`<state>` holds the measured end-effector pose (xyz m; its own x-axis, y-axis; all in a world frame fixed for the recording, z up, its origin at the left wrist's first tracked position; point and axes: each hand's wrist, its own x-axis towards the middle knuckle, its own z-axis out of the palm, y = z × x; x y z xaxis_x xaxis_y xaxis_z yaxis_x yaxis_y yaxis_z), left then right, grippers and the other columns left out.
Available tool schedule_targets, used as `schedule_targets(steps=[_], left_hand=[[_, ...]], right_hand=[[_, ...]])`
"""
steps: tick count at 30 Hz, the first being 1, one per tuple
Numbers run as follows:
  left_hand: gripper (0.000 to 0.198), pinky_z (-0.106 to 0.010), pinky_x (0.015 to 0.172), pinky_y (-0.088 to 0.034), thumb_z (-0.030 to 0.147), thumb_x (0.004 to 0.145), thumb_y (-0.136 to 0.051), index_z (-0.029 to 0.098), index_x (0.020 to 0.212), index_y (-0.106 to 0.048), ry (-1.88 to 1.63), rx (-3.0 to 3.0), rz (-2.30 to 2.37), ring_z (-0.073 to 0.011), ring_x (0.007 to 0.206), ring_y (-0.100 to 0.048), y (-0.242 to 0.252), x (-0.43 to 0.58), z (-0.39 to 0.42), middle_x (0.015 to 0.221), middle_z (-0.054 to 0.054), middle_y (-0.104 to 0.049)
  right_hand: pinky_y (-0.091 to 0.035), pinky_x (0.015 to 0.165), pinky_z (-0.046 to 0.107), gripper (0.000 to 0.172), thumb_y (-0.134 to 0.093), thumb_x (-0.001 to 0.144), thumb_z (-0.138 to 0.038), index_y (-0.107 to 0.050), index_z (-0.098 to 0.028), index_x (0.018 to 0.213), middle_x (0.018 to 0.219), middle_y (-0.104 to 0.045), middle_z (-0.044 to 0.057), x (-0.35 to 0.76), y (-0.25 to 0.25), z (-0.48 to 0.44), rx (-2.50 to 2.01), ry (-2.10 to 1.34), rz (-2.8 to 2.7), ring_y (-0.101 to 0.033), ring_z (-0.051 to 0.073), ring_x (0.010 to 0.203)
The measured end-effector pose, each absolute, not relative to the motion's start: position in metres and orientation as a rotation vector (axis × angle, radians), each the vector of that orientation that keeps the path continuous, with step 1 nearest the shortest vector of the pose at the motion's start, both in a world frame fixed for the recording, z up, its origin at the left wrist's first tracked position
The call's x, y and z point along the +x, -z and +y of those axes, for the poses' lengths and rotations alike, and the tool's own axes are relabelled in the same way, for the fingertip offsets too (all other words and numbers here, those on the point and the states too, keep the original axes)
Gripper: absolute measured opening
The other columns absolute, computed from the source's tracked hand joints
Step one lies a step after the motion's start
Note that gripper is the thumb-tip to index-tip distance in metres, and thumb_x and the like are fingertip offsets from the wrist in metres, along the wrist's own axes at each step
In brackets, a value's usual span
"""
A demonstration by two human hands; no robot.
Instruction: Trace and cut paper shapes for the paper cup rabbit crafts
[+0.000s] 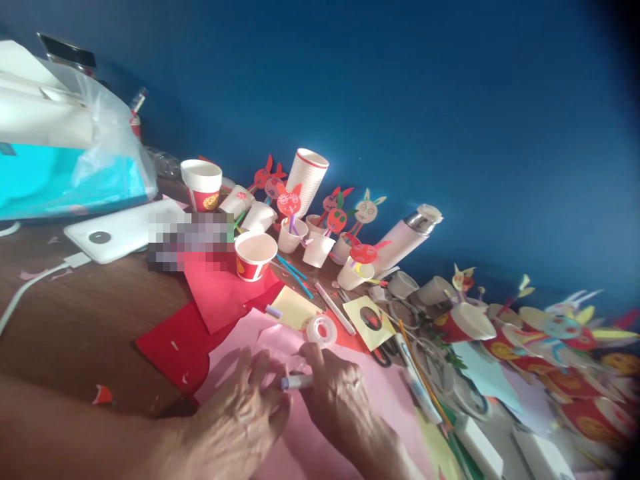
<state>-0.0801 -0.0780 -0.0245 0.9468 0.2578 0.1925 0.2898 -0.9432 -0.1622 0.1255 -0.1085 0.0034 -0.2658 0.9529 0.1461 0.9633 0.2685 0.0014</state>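
Above pink paper [295, 447], the left hand [235, 427] is arching with fingers spread beside a slim tube [296, 382], and the right hand [335, 393] is pinching that tube in curled fingers. A tape roll [321, 331] is lying just ahead, near paper cups [255, 257].

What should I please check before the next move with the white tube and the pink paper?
1. Right hand grips the white tube: ok, the fingers are around it.
2. Tube's tip is uncapped: cannot tell, it is too small to see.
3. Left hand is free: ok, it holds nothing visible.
4. Pink paper lies flat: cannot tell, the hands cover much of it.
5. Tape roll is close by: ok, it lies just beyond the hands.
6. Scissors are fully uncovered: not ok, only the dark handles show among the clutter.
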Motion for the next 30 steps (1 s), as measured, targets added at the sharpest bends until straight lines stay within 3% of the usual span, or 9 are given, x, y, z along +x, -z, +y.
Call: schedule_targets(steps=[3, 7, 11, 15, 22, 30], left_hand=[[0.059, -0.056, 0.105, -0.002, 0.052, 0.083, -0.042, 0.017, 0.130, -0.047, 0.274, -2.881, -0.310, -0.0376, 0.130, -0.024, 0.013, -0.083, -0.074, 0.136, -0.015, -0.043], [0.045, -0.058, 0.102, -0.004, 0.046, 0.085, -0.041, 0.020, 0.118, -0.059, 0.360, -2.791, -0.403, -0.0362, 0.118, -0.041, 0.002, -0.074, -0.075, 0.121, -0.012, -0.058], [0.042, -0.054, 0.100, -0.012, 0.045, 0.083, -0.043, 0.023, 0.114, -0.061, 0.356, -2.758, -0.485, -0.0330, 0.112, -0.048, -0.003, -0.068, -0.078, 0.117, -0.010, -0.060], [0.032, -0.053, 0.099, -0.017, 0.035, 0.082, -0.046, 0.028, 0.107, -0.065, 0.351, -2.704, -0.581, -0.0302, 0.111, -0.049, 0.001, -0.063, -0.082, 0.113, -0.006, -0.063], [0.035, -0.056, 0.101, -0.010, 0.036, 0.084, -0.042, 0.025, 0.108, -0.064, 0.341, -2.656, -0.534, -0.0310, 0.106, -0.052, 0.004, -0.060, -0.081, 0.111, -0.009, -0.062], [0.039, -0.049, 0.105, -0.014, 0.033, 0.088, -0.033, 0.025, 0.112, -0.062, 0.259, -2.594, -0.547, -0.0271, 0.115, -0.045, 0.014, -0.062, -0.086, 0.117, -0.007, -0.057]], right_hand=[[-0.042, 0.051, 0.025, 0.024, -0.046, 0.082, -0.009, -0.048, -0.018, 0.105, 0.077, -0.066, 0.006, 0.128, -0.002, -0.108, -1.845, 0.052, -2.396, -0.062, 0.018, 0.062], [-0.043, 0.053, 0.025, 0.020, -0.049, 0.082, -0.012, -0.050, -0.019, 0.101, 0.072, -0.066, 0.004, 0.134, -0.003, -0.101, -1.845, -0.154, -2.273, -0.064, 0.019, 0.063], [-0.045, 0.057, 0.023, 0.012, -0.053, 0.083, -0.018, -0.054, -0.023, 0.093, 0.081, -0.066, 0.001, 0.134, -0.011, -0.088, -1.803, -0.362, -2.023, -0.063, 0.017, 0.067], [-0.046, 0.067, 0.024, 0.015, -0.058, 0.080, -0.014, -0.057, -0.025, 0.091, 0.087, -0.064, 0.000, 0.120, -0.015, -0.077, -1.721, -0.429, -1.935, -0.060, 0.017, 0.078], [-0.042, 0.064, 0.029, 0.013, -0.057, 0.077, -0.013, -0.059, -0.022, 0.087, 0.084, -0.064, 0.000, 0.106, -0.001, -0.068, -1.801, -0.412, -1.881, -0.060, 0.018, 0.073], [-0.043, 0.067, 0.027, 0.014, -0.059, 0.077, -0.013, -0.060, -0.021, 0.089, 0.084, -0.066, 0.000, 0.103, 0.004, -0.062, -1.776, -0.447, -1.874, -0.061, 0.017, 0.075]])
